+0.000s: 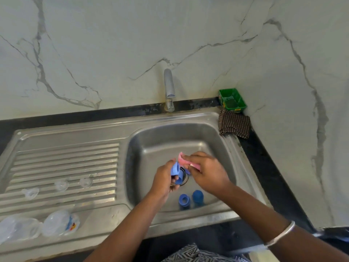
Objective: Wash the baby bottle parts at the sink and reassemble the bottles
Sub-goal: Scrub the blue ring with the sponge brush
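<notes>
Item: blue ring (176,172), centre frame over drain, gripped in my L hand (166,181), opening facing R. R hand (206,171) pinches pink sponge (184,161), touching ring's upper-R side; R hand nearer for scrubbing.

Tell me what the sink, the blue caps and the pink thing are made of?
The sink looks like brushed steel: grey, shiny, with soft reflections. The blue caps on its floor look like hard plastic: solid colour, smooth, moulded. The pink thing in the right hand bends like a soft sponge or cloth; which one is unclear.
</notes>
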Available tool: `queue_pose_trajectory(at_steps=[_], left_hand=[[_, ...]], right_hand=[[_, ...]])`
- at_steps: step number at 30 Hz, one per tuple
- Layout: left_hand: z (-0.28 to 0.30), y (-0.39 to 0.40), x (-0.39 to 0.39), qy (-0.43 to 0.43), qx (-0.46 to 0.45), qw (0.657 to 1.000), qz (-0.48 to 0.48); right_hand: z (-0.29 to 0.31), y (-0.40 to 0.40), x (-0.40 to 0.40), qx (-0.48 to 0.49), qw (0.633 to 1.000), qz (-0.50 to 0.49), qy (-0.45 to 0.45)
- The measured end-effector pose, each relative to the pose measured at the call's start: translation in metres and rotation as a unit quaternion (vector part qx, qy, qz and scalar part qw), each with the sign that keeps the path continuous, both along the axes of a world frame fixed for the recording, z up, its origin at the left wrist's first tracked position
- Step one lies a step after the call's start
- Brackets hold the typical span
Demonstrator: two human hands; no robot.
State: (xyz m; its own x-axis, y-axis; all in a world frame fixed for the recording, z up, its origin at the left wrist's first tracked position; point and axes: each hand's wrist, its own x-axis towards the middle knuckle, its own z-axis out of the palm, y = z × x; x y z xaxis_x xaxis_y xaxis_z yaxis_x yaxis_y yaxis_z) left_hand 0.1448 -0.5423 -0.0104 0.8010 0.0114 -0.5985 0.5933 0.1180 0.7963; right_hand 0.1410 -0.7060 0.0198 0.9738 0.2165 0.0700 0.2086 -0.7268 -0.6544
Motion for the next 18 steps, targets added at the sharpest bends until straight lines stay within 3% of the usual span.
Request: queue_pose_trajectory(at_steps=[4,8,18], left_hand=[[-0.009,-0.012,0.021,-0.041,0.14,0.989,-0.013],[-0.009,-0.022,0.04,-0.108,0.287,0.95,-0.058],[-0.011,-0.051,0.079,-0.197,0.38,0.897,-0.107]], right_hand=[[-0.003,-0.045,0.047,-0.094,0.991,-0.079,0.058],[-0.004,-0.092,0.092,-0.177,0.976,-0.104,0.075],[-0.022,-0.148,0.146,-0.255,0.939,-0.229,0.021]])
